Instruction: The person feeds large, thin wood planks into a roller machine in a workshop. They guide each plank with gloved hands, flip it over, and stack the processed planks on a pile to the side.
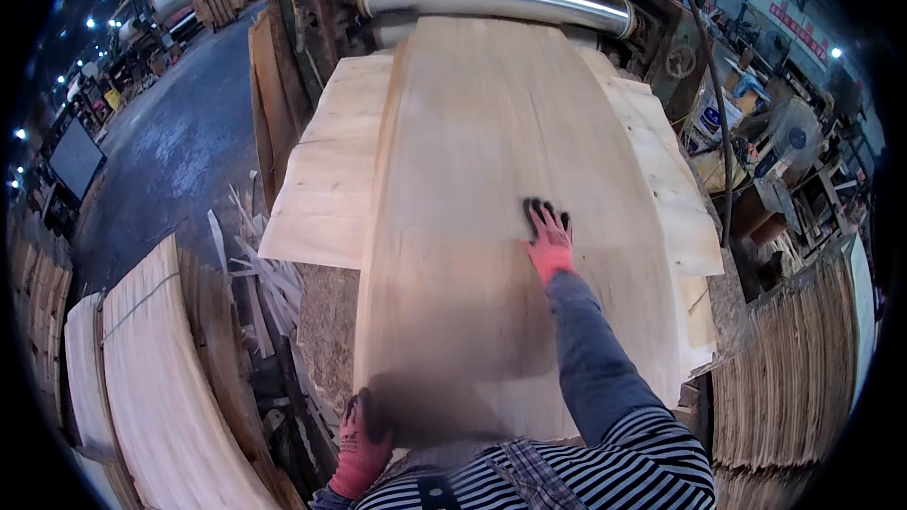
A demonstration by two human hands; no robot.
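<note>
A long, pale wood veneer sheet (510,151) lies in front of me, running away toward the rollers; its near part is blurred. My right hand (550,244), in a pink glove with dark fingertips, rests flat on its middle with the fingers stretched out. At the sheet's near left corner is my left hand (361,449), gloved alike. Its dark fingers close over the edge there, partly lost in shadow. Wider veneer sheets (321,170) lie underneath and stick out on both sides.
A shiny metal roller (501,2) spans the far end of the sheet. Veneer stacks stand at the left (165,359) and the right (784,378). Wood scraps (274,274) lie beside the work surface. A fan (794,137) stands at the far right. The concrete floor (179,142) stretches away at left.
</note>
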